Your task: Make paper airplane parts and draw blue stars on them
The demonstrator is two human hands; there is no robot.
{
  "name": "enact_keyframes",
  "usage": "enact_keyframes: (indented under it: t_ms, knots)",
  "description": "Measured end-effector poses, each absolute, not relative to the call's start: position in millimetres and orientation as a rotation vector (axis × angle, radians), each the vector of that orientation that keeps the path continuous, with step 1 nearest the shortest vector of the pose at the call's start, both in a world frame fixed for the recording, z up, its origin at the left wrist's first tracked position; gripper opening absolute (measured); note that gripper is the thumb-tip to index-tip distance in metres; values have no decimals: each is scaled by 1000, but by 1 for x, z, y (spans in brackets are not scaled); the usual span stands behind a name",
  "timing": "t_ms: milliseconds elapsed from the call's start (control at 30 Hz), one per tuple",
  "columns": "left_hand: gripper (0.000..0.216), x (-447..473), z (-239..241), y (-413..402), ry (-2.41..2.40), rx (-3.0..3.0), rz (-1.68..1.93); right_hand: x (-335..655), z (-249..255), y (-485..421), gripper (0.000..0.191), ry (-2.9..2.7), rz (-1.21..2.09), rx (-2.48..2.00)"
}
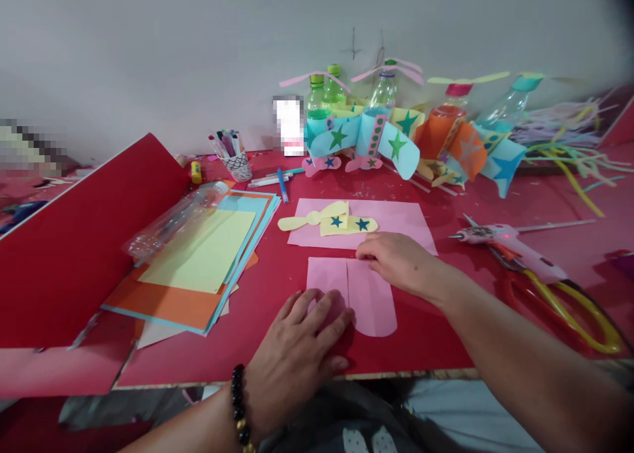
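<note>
Two pink paper pieces [370, 294] with rounded lower ends lie side by side in front of me, a thin line between them. My left hand [302, 334] rests palm down on the left piece, fingers stretched out and covering its lower part. At the top edge of the right piece, my right hand [396, 261] has its fingers curled and closed on the paper. Just beyond lies a pink sheet [406, 223]. On it sit a pale yellow paper propeller [314, 218] and a yellow strip with blue stars [349, 224].
Paper-decorated bottles [374, 119] stand along the wall. To the right are a glue gun [515, 242] and scissors [569, 308]. Coloured sheets [198, 248] and a clear plastic bottle [173, 222] lie left, beside a red board [99, 242]. Markers fill a cup [238, 166].
</note>
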State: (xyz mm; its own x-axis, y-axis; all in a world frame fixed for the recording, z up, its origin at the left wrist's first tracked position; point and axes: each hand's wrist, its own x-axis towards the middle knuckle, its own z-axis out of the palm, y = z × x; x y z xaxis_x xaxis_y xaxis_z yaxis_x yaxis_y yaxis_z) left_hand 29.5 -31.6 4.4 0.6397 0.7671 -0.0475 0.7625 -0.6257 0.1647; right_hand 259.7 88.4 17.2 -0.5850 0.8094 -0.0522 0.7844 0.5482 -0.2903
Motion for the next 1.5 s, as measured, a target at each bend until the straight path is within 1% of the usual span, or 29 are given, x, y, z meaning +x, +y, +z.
enact_keyframes:
  t_ms: [300,567,767,900,1067,1267,1400,1500]
  knots:
    - [54,29,6,-31,1246,2687,33,259,16,87,20,-2684,410,-1342]
    - [54,30,7,-29,1244,2694,39,257,15,86,27,-2764,309,-1137]
    - [55,30,8,-29,1243,2691,26,256,18,85,28,-2785,331,-1144]
    - [55,30,7,-30,1244,2695,38,255,23,86,28,-2678,392,-1220]
    - [54,31,7,-30,1278,2684,84,256,27,88,26,-2580,376,-1265]
    - [50,31,10,-29,1272,2672,76,265,24,98,30,-2261,386,-1276]
    - [49,30,12,-28,1265,2690,91,270,21,103,27,-2061,395,-1278]
    - [47,30,13,-27,1236,2725,125,272,24,90,24,-2024,401,-1291]
